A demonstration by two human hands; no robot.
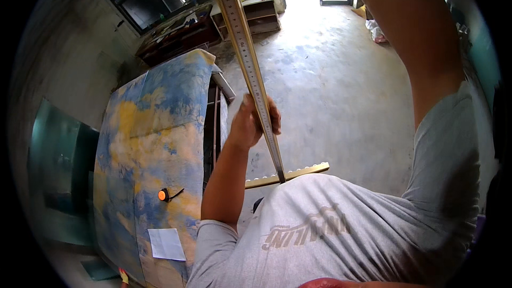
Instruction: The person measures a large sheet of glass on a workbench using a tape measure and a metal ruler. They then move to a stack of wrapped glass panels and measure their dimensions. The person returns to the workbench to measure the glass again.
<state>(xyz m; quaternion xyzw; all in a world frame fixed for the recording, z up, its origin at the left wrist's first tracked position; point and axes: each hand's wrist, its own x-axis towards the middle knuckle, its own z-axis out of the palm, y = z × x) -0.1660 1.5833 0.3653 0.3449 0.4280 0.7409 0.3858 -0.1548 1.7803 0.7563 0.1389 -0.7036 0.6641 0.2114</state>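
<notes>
A long gold-edged T-square (247,53) with a marked measuring scale slants up in front of me, its upper end running out at the top of the view. My left hand (246,126) is wrapped around its blade, about midway along the part that shows. The T-square's gold crossbar (314,169) sits low, close to my shirt, with a row of small whitish rounded shapes along one edge. My right arm (421,37) is raised toward the upper right; its hand lies outside the picture.
On the left stands a table (160,149) with a blue and yellow patterned cover. An orange and black tape measure (163,195) and a white paper sheet (166,244) lie there. Greenish glass sheets (58,154) lean by the left wall. A low cabinet (261,18) holds tools beyond.
</notes>
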